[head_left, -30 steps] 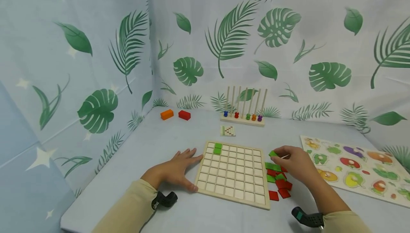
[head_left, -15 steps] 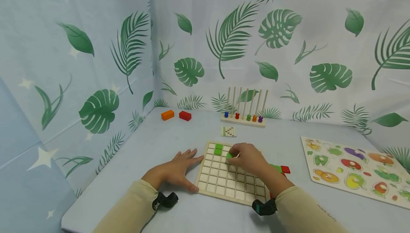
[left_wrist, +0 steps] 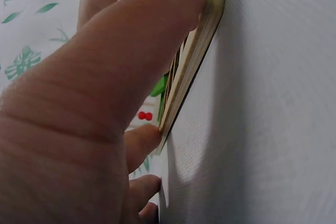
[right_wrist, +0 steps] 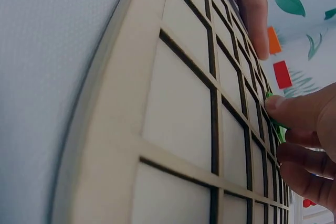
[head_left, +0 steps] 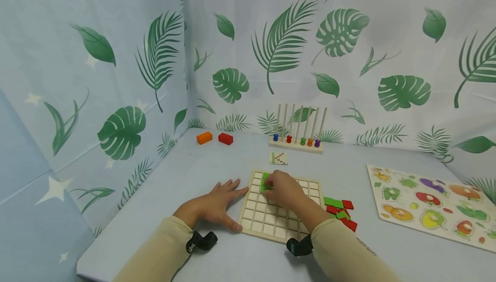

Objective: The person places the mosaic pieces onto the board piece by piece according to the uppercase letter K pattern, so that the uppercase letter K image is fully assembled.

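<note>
The head view shows the right hand (head_left: pixel 282 189) over the far left cells of the wooden grid board (head_left: pixel 271 221), fingers curled on a green tile (head_left: pixel 265 185). Only the right wrist view shows the fingertips (right_wrist: pixel 281 107) pinching that tile (right_wrist: pixel 277 129) low against the grid; whether it sits in a cell is hard to tell. The left hand (head_left: pixel 217 204) lies flat and spread, its thumb (left_wrist: pixel 157 40) pressed to the board's edge (left_wrist: pixel 197 56). Loose red and green tiles (head_left: pixel 341 211) lie right of the board, partly hidden by the forearm. Everything rests on a pale blue table (head_left: pixel 217 161) between leaf-print curtains (head_left: pixel 116 79).
</note>
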Demonstrator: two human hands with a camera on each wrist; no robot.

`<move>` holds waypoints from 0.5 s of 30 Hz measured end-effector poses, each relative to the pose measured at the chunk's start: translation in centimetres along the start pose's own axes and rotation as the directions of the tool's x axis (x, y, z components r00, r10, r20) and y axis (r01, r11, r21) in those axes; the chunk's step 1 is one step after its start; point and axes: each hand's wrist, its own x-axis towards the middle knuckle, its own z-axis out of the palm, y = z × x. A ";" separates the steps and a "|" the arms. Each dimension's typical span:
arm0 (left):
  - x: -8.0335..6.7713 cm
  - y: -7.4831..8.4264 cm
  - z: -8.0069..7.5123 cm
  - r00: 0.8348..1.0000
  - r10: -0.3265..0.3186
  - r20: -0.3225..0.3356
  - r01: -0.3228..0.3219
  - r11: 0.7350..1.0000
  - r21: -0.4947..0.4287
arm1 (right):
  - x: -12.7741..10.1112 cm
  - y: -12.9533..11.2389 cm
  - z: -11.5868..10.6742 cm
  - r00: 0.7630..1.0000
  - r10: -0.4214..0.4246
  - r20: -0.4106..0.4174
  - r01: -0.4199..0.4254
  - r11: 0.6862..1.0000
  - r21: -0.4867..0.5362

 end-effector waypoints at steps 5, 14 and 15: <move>0.1 -0.1 0.0 1.000 0.010 -0.004 -0.010 1.000 -0.002 | 0.1 -0.1 0.1 1.000 -0.003 -0.015 0.003 1.000 0.019; 0.1 0.1 0.0 1.000 0.007 -0.004 -0.007 1.000 -0.008 | 0.1 -0.1 0.5 0.999 -0.029 -0.033 0.027 0.998 -0.051; 0.1 0.1 0.0 1.000 0.004 -0.003 -0.004 1.000 -0.008 | 0.0 -0.1 0.5 0.999 -0.040 -0.030 0.038 0.997 -0.068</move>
